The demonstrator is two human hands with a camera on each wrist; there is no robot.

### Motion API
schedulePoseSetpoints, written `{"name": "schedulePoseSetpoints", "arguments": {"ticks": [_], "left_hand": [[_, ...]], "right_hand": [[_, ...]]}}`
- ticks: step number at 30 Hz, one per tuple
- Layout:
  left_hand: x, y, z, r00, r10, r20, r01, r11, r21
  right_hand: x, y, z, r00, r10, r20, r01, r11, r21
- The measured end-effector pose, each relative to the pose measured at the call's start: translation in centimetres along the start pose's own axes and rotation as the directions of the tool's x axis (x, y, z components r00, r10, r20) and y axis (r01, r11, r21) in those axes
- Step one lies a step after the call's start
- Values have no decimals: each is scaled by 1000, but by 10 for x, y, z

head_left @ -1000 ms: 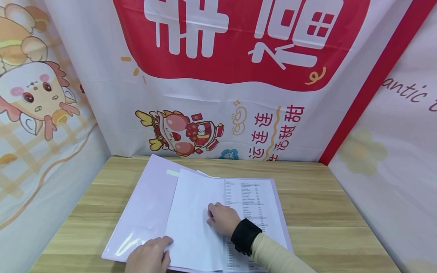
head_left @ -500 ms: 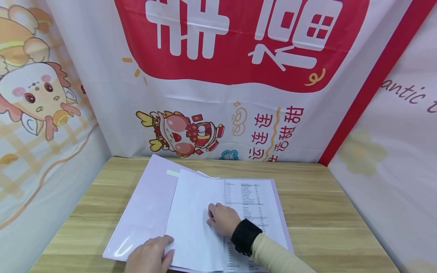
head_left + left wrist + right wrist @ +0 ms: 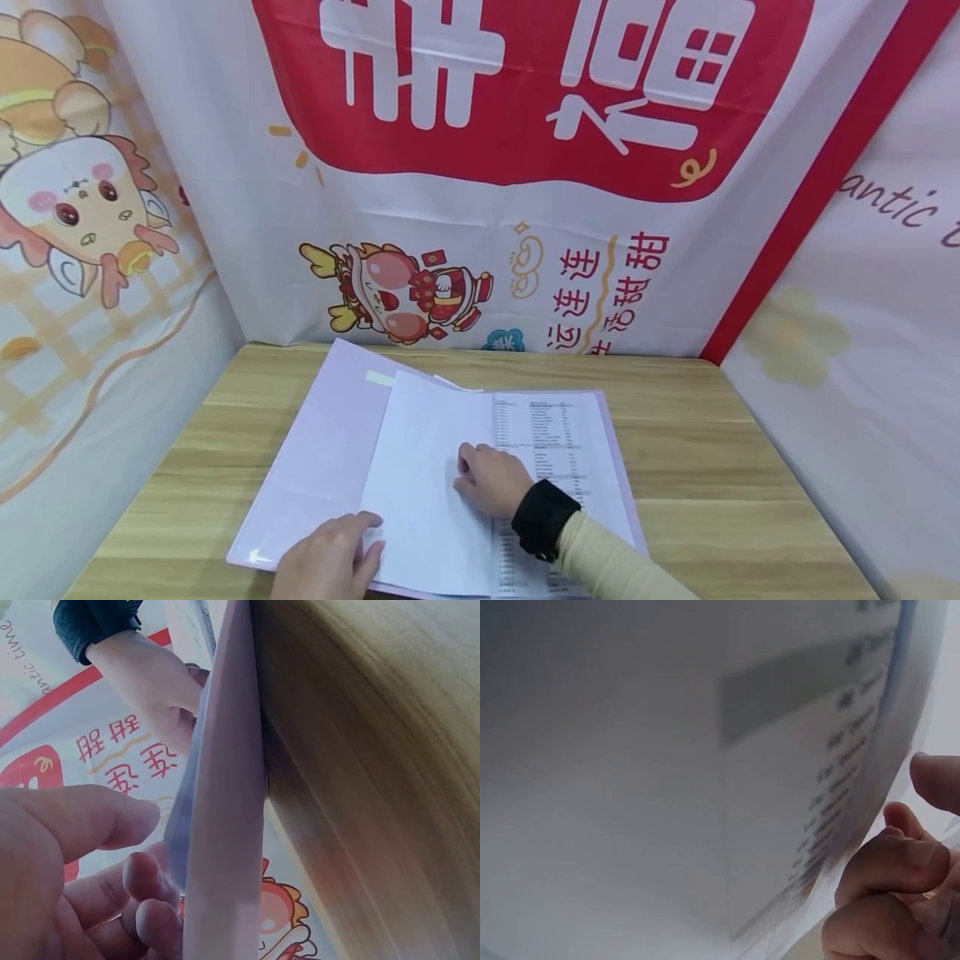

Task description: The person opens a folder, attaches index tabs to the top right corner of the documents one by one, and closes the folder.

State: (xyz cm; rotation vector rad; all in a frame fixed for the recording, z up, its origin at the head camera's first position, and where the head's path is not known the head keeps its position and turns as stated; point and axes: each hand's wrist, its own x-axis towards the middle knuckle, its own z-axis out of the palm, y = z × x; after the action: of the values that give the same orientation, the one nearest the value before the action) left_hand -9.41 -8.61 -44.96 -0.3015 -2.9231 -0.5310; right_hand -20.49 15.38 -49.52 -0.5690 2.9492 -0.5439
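A lilac folder (image 3: 318, 458) lies open on the wooden table. A blank white page (image 3: 420, 492) covers part of its left side, and a page with printed rows (image 3: 592, 442) is on the right. My left hand (image 3: 326, 554) rests at the blank page's left edge near the front; in the left wrist view its thumb (image 3: 112, 821) stands apart from the bent fingers. My right hand (image 3: 491, 482), with a black wrist band, rests on the blank page close to the fold. Its fingers (image 3: 885, 870) look loosely curled in the right wrist view, with nothing visible between them.
Wooden tabletop (image 3: 720, 500) extends on both sides of the folder. A red and white printed cloth (image 3: 450, 200) hangs behind the table, with patterned cloths at left and right. A pale label strip (image 3: 379, 379) sits near the folder's top.
Both hands stay almost in place on the folder. The left thumb has spread slightly away from the fingers, and the glare on the lilac cover has shrunk.
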Motion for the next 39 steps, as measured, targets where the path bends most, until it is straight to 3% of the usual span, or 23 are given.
{"name": "schedulePoseSetpoints", "arguments": {"ticks": [12,22,27,33,39], "left_hand": [[6,16,-6,992,69,-105,-69,998,3],[9,34,-9,962,173,-211,-180,984,-13],[13,51,-10,962,214,-171,-229,971,-72],[21,74,-8,949,299,-100,-313,933,-179],[32,97,-5,929,368,45,-349,910,-224]], "right_hand": [[-19,9,-40,991,133,24,-135,987,85],[-56,36,-63,991,131,24,-133,981,143],[-81,47,-69,989,146,10,-146,979,141],[-110,57,-72,986,162,40,-166,974,157],[-135,61,-73,987,150,56,-157,973,171]]}}
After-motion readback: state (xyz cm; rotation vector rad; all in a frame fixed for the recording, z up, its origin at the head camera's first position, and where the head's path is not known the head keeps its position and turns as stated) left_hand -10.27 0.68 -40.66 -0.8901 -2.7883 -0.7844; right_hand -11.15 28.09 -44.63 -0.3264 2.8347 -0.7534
